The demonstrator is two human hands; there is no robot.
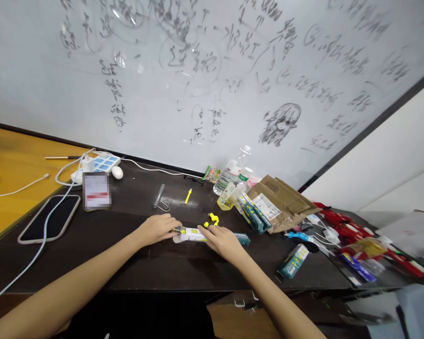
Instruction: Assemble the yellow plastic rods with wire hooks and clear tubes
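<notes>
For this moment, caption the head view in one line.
Both hands, left hand and right hand, rest on a small white-and-yellow object on a cluttered dark desk.

A small white pack [192,234] with yellow print lies flat on the dark bench [134,263], long side running three to nine o'clock; its nine o'clock end shows a dark and yellow tip; loose yellow pieces [213,219] lie just beside it at one o'clock.
</notes>
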